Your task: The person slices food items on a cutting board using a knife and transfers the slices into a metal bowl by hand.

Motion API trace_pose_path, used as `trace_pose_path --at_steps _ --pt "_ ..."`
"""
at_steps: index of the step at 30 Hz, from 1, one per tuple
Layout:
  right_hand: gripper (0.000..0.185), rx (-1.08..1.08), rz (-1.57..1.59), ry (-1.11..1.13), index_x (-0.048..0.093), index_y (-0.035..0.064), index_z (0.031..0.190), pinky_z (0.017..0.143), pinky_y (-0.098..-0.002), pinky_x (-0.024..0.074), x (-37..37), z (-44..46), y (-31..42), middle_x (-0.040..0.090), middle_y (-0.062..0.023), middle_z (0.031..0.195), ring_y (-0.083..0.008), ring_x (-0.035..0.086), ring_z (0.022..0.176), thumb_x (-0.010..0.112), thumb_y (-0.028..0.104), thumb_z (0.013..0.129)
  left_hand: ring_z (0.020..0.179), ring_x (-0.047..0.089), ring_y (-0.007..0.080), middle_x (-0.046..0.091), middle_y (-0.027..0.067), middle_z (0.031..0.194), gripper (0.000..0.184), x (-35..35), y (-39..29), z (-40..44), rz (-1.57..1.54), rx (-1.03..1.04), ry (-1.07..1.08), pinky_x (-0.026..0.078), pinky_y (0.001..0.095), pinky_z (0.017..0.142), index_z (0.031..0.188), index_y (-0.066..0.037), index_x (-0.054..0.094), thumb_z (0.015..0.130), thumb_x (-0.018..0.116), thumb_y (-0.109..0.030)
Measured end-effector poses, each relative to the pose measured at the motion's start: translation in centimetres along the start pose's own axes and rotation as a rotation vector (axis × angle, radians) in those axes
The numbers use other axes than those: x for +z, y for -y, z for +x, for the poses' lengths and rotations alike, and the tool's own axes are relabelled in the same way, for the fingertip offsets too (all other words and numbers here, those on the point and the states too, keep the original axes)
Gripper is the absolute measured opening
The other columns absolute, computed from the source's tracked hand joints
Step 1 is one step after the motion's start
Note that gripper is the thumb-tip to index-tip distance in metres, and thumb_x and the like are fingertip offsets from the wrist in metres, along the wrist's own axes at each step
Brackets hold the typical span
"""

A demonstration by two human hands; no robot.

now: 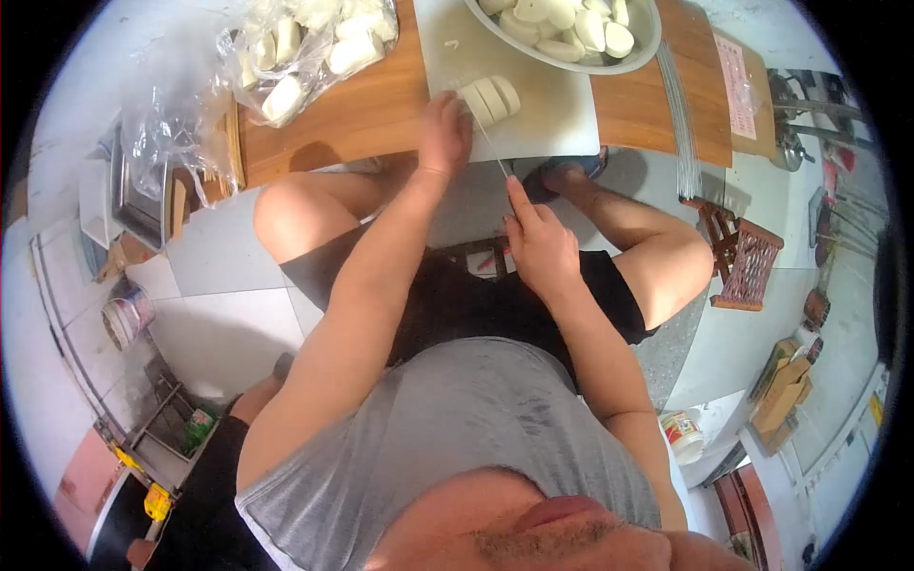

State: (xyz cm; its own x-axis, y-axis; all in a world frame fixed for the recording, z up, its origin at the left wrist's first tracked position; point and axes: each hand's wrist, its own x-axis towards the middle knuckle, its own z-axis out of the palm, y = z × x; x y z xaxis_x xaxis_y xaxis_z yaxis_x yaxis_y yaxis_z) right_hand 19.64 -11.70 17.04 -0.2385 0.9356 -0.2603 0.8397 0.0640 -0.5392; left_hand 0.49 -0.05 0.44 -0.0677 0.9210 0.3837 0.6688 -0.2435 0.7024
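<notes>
My right hand (543,238) is closed around the handle of a knife (492,146). Its thin blade reaches up to a white, smooth food block (491,99), cut into thick slices that still stand side by side. My left hand (446,135) is curled at the block's left end, beside the blade, and its fingertips are partly hidden. Under them lies a pale cutting board (557,128). At the board's far right, a metal bowl (571,65) holds several white rounded slices (590,30).
A wooden table (381,124) carries a clear plastic bag (328,81) of white pieces at left. Thin metal skewers (678,119) lie along the right side, near a cardboard box (752,95). A folding stool (747,262) stands right of my knee. Another person's dark clothing (205,504) shows at lower left.
</notes>
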Motion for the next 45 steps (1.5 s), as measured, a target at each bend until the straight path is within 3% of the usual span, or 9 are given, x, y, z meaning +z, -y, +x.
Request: trace_pose_path --at_steps 8,17,20,38,45 --pt "0.06 -0.016 0.014 -0.037 0.042 0.0292 0.151 0.068 -0.054 0.0546 -0.2 0.2 -0.2 0.065 -0.0153 0.092 -0.0424 0.066 0.074 0.062 0.026 0.095 0.12 0.052 0.0448 0.056 0.025 0.129 0.036 -0.5 -0.1 0.2 -0.096 -0.075 0.001 0.044 0.0499 0.104 0.122 0.001 0.055 0.088 0.063 -0.007" --pt "0.058 0.008 0.021 -0.032 0.045 0.0288 0.15 0.068 -0.0538 0.0548 -0.4 0.2 0.3 0.065 -0.0153 0.091 -0.0423 0.066 0.073 0.062 0.026 0.095 0.119 0.052 0.0444 0.054 0.023 0.13 0.036 -0.4 -0.1 0.1 -0.028 0.031 -0.012 0.044 0.0492 0.103 0.123 -0.001 0.055 0.089 0.064 -0.008" --pt "0.057 0.027 0.0 -0.003 0.046 0.0254 0.15 0.072 -0.0511 0.0546 -0.9 0.1 0.7 0.066 -0.0152 0.094 -0.0401 0.066 0.083 0.064 0.024 0.095 0.118 0.053 0.0443 0.054 0.0228 0.129 0.035 -0.3 0.2 0.2 -0.04 0.06 -0.022 0.045 0.05 0.102 0.122 -0.002 0.056 0.089 0.065 -0.009" --pt "0.056 0.05 -0.047 0.039 0.044 0.0258 0.15 0.073 -0.0544 0.0527 -1.2 2.8 2.9 0.064 -0.0168 0.091 -0.0434 0.065 0.082 0.061 0.025 0.096 0.113 0.054 0.046 0.056 0.0234 0.124 0.037 -0.2 0.5 0.4 0.01 0.128 -0.025 0.047 0.0505 0.097 0.123 -0.003 0.055 0.087 0.065 -0.005" --pt "0.054 0.027 -0.027 0.033 0.046 0.0212 0.148 0.072 -0.0539 0.0523 -0.6 1.0 1.8 0.064 -0.0207 0.09 -0.0441 0.064 0.081 0.061 0.024 0.096 0.111 0.055 0.045 0.057 0.0225 0.124 0.031 -0.1 0.5 0.1 -0.004 0.164 -0.059 0.047 0.0512 0.095 0.117 -0.002 0.056 0.088 0.065 -0.005"
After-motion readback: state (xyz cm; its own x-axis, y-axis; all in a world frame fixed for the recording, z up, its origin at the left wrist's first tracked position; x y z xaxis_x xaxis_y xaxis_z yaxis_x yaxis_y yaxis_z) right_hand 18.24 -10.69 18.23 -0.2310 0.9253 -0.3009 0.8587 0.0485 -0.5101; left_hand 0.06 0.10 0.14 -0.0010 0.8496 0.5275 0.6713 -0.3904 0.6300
